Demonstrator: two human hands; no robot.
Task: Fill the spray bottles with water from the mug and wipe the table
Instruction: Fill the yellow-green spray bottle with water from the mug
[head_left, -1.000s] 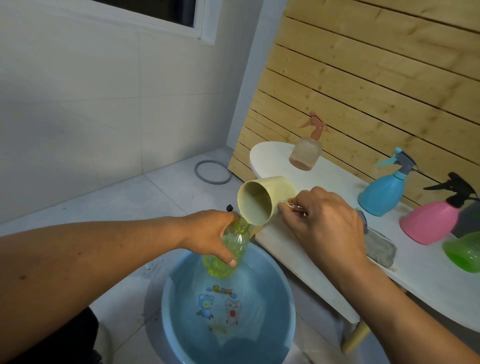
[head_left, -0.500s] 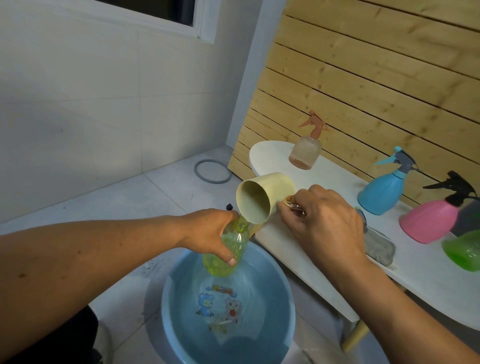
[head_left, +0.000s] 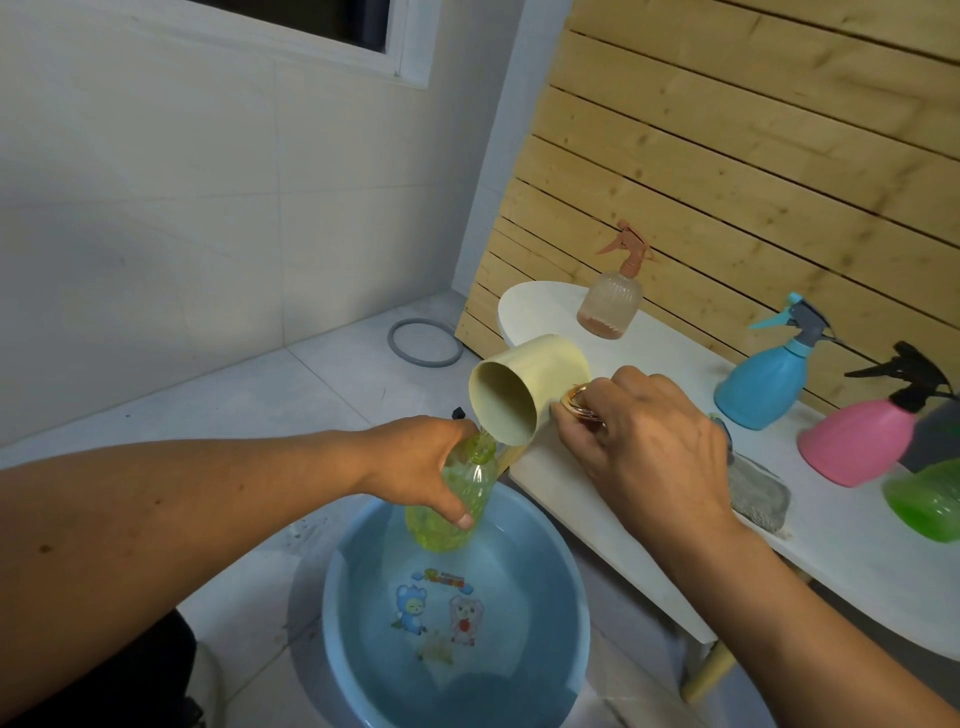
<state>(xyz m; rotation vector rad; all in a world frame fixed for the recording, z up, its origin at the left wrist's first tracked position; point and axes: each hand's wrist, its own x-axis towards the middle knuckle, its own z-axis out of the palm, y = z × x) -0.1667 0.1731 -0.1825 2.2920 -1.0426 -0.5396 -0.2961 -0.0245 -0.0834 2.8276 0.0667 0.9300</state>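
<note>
My left hand (head_left: 415, 467) is wrapped round the yellow-green bottle (head_left: 457, 509), thumb down its front, fingers curled behind. Bottle has no sprayer on, neck tipped up toward the mug, body hanging over the blue basin (head_left: 550, 566) on the floor. Basin holds water, cartoon print on its bottom.

My right hand (head_left: 649, 447) grips the mug (head_left: 524, 389) by its handle, fingers curled tight round it; handle mostly hidden by my fingers, only a shiny bit shows. Mug is cream, tipped on its side, open mouth facing me, lower rim right at the bottle's neck. Can't make out a water stream there.

White table (head_left: 649, 551) to my right, against the wood slat wall (head_left: 727, 156). On it: pink-clear sprayer (head_left: 610, 306) at the far end, upright, a little reddish liquid in the bottom; blue sprayer (head_left: 763, 384) upright; pink sprayer (head_left: 857, 441) with black head; green bottle (head_left: 924, 499) at the frame edge, partly cut off. Grey cloth (head_left: 758, 493) lies on the table just behind my right wrist.

Grey ring (head_left: 425, 343) on the floor tiles near the wall corner.
</note>
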